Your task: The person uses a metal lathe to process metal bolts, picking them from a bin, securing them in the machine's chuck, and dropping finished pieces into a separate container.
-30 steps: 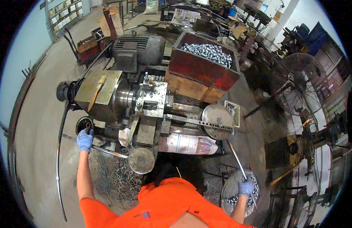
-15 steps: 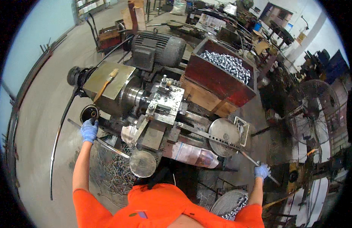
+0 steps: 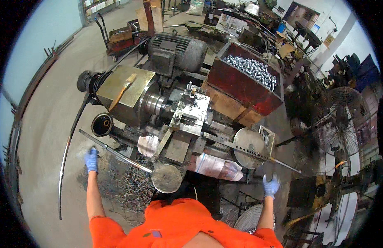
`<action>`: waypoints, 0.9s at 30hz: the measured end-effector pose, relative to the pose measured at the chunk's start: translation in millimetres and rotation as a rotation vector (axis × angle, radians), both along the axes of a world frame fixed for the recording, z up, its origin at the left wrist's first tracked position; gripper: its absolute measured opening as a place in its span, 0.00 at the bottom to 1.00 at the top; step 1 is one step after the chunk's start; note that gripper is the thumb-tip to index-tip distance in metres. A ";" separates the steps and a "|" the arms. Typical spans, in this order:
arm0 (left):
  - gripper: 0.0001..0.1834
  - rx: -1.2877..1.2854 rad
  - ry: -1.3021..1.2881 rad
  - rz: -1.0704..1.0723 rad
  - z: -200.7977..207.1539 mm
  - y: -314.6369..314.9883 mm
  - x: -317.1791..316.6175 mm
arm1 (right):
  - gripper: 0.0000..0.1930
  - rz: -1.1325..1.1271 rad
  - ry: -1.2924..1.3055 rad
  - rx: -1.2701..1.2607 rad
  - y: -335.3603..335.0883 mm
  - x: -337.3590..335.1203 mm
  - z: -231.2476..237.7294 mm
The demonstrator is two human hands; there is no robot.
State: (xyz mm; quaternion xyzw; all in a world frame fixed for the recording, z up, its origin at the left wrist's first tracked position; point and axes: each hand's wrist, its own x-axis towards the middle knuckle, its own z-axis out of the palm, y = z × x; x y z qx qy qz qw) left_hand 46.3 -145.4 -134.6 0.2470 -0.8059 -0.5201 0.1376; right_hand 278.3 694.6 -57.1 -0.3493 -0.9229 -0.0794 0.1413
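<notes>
In front of me stands a lathe-like machine with a metal chuck [image 3: 157, 104] and a bright steel tool block [image 3: 194, 108]. My left hand [image 3: 91, 160], in a blue glove, is in the air below a round black cup-shaped part [image 3: 102, 124] and beside a long steel rod [image 3: 117, 153]. It holds nothing, its fingers loosely stretched. Over on the right, my gloved right hand [image 3: 271, 186] is off the lever rod [image 3: 284, 165], thumb and fingers apart. The lever joins a flat bar with holes [image 3: 237, 148] by a round metal disc [image 3: 248, 142].
A red bin [image 3: 245, 87] full of shiny metal parts stands behind the machine, near a motor [image 3: 175, 53]. A brush [image 3: 123, 91] lies on the cover plate. Metal scraps [image 3: 135, 188] litter the floor. A basket [image 3: 247, 219] sits by my right arm; a fan [image 3: 342, 115] stands right.
My left hand has let go of the black cup-shaped part and dropped toward me. My right hand has released the lever rod and moved inward. The machine has shifted slightly right in view.
</notes>
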 end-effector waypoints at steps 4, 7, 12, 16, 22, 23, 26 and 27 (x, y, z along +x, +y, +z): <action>0.16 -0.918 -0.323 -0.302 -12.4 65.4 -6.4 | 0.26 -0.048 -0.018 -0.314 -44.1 39.6 -9.6; 0.15 -1.275 -0.413 -0.844 -23.8 78.9 -28.1 | 0.21 0.000 0.095 -0.352 -61.1 38.4 -10.3; 0.18 -0.896 -0.386 -0.461 -78.4 100.7 -30.7 | 0.20 0.047 0.082 -0.374 -83.5 41.8 -1.4; 0.21 -1.001 0.023 -0.050 -142.5 132.2 -5.1 | 0.21 0.037 0.085 -0.443 -81.8 51.8 -18.6; 0.16 -1.222 -0.562 -0.755 -47.4 98.2 -19.7 | 0.21 0.058 0.114 -0.391 -83.0 35.4 25.2; 0.16 -1.258 -0.507 -0.770 -51.4 89.2 -22.4 | 0.21 0.074 0.133 -0.386 -77.0 33.7 29.3; 0.16 -1.166 -0.604 -0.730 -55.2 96.2 -25.1 | 0.19 0.215 0.232 -0.322 -77.5 12.3 51.1; 0.18 -0.989 -0.576 -0.644 -30.6 115.6 -21.4 | 0.18 0.267 0.274 -0.293 -77.7 2.1 58.4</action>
